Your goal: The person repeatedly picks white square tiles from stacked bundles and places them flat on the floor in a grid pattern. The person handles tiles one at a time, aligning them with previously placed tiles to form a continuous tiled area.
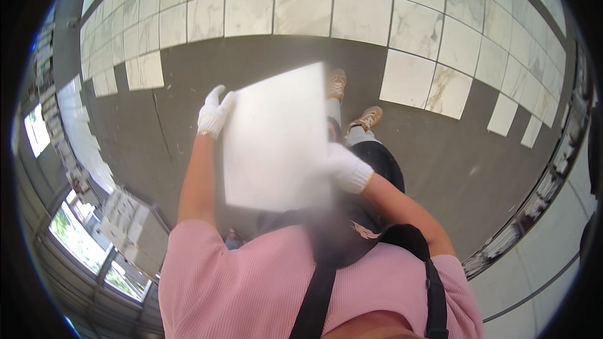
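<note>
A large white square tile (pixel 276 144) is held up in front of my body, its face bright and blank, blurred toward the lower right. My left hand (pixel 215 113), in a white knit glove, grips its left edge near the upper corner. At the opposite edge, lower down, my gloved right hand (pixel 345 168) is closed on the tile's side; its fingertips are smeared and partly lost against the white. The tile stands tilted, apart from the floor below it.
Grey floor (pixel 270 56) lies under my feet. Ahead, rows of marble-patterned tiles (pixel 364 12) are laid with thin dark joints and a stepped near edge. Boxes or stacked pieces (pixel 129 226) stand at left, near bright windows (pixel 78 232). My shoes (pixel 367 117) are beyond the tile.
</note>
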Demonstrator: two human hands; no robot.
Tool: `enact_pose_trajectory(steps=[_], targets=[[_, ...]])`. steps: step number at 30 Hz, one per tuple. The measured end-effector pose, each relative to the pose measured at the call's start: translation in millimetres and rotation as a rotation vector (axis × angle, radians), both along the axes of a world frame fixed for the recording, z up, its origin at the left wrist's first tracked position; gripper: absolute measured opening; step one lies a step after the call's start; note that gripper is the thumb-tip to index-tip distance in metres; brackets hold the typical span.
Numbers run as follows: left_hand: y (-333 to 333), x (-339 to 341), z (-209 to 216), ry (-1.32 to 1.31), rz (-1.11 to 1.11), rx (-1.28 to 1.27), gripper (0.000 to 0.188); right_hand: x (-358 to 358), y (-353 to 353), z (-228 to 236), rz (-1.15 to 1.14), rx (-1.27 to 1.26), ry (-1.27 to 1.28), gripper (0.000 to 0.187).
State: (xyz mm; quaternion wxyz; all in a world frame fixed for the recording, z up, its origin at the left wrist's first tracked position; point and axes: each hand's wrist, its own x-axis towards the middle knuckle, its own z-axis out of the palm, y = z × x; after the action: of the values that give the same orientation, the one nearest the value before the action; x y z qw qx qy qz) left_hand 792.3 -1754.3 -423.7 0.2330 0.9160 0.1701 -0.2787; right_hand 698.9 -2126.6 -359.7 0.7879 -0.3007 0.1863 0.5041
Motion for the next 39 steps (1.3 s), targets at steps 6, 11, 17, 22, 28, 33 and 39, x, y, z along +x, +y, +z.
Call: enact_pose_trajectory(steps=[6, 11, 17, 22, 28, 33, 39], targets=[[7, -75, 1, 0.393, 0.610, -0.361, 0.075, -5, -28, 5, -0.153, -0.186, 0.089, 0.039], [-45, -139, -14, 0.363, 1.008, -0.808, 0.088, -34, -53, -23, -0.381, -0.312, 0.095, 0.038], [-194, -172, 1, 0.442, 0.936, -1.520, 0.096, -74, -87, -67, -0.618, -0.333, 0.117, 0.058], [-242, -150, -15, 0.245, 0.875, -1.715, 0.088, -105, -118, -84, -0.719, -0.348, 0.156, 0.060], [-269, -169, -22, 0.371, 1.090, -1.505, 0.058, -135, -101, -94, -0.837, -0.303, 0.291, 0.060], [-250, -165, -32, 0.485, 1.164, -1.403, 0.049, -147, -63, -107, -0.849, -0.355, 0.398, 0.055], [-155, -139, -47, 0.584, 0.919, -1.290, 0.041, -153, 8, -112, -0.890, -0.236, 0.546, 0.033]])
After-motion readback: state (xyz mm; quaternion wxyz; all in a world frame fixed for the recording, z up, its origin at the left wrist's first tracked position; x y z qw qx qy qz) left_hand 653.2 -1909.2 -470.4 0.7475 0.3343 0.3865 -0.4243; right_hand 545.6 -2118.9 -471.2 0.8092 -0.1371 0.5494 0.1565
